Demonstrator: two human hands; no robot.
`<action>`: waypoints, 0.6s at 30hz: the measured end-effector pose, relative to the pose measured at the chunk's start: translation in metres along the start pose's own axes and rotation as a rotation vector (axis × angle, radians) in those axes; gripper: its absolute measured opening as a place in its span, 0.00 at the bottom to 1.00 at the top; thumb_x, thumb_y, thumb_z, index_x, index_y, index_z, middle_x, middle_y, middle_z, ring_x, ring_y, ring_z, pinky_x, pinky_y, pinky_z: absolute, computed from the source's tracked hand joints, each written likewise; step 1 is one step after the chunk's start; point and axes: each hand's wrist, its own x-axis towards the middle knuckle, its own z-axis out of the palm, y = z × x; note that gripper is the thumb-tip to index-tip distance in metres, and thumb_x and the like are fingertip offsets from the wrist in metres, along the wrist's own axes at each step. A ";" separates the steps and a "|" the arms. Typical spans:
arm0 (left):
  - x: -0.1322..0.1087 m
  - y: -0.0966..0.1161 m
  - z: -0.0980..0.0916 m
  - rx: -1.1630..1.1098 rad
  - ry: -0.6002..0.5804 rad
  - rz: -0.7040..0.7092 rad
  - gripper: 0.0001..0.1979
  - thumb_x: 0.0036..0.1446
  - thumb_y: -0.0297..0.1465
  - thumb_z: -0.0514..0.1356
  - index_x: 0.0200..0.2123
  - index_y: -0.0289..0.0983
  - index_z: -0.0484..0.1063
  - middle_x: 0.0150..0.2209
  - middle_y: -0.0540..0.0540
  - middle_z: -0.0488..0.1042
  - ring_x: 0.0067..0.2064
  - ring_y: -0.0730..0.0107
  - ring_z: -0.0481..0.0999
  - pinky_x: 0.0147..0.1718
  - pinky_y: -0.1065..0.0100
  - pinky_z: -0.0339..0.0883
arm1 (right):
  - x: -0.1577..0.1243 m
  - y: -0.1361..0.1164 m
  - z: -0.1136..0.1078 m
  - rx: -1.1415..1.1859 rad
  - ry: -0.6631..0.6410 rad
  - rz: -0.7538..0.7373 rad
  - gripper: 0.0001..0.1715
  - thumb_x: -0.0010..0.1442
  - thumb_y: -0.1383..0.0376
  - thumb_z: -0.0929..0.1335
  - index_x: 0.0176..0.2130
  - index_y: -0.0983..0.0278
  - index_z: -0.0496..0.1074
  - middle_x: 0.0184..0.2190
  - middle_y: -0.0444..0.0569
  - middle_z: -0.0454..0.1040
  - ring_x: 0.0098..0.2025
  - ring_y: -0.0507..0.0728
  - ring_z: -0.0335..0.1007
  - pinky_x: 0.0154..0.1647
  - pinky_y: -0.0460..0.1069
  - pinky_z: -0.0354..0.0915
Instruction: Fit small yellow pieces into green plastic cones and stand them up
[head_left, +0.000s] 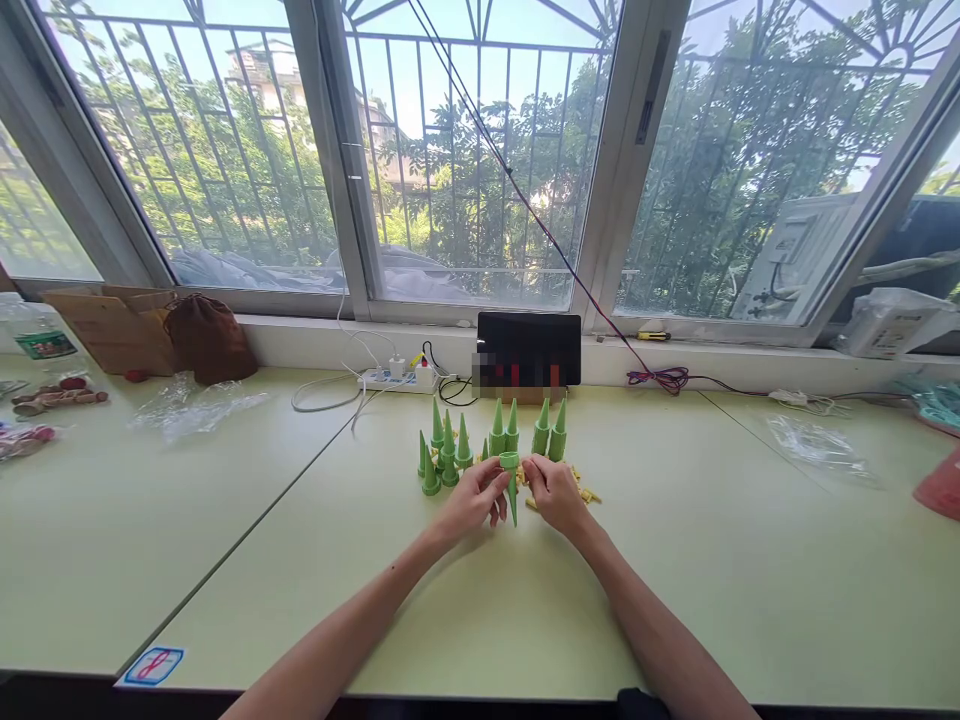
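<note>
Green plastic cone (513, 492), tip down, grasped near collar (509, 461) by left hand (472, 497), well back from bench's (480, 630) near edge. Right hand (553, 492) clenched beside it, contents hidden. Likely light, stiff, smooth; wide collar probably offers best hold.

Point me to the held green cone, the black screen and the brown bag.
Held green cone (513, 491): head view, on its tapered spike.
Black screen (529, 345): head view, on its dark front.
Brown bag (211, 342): head view, on its bulging side.
</note>
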 end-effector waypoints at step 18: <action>0.000 -0.001 0.001 -0.040 0.054 -0.071 0.20 0.57 0.48 0.58 0.29 0.36 0.64 0.17 0.54 0.67 0.17 0.77 0.65 0.17 0.73 0.60 | 0.000 -0.008 -0.001 0.057 0.017 0.015 0.23 0.68 0.55 0.57 0.24 0.62 0.58 0.18 0.40 0.61 0.20 0.49 0.51 0.23 0.45 0.50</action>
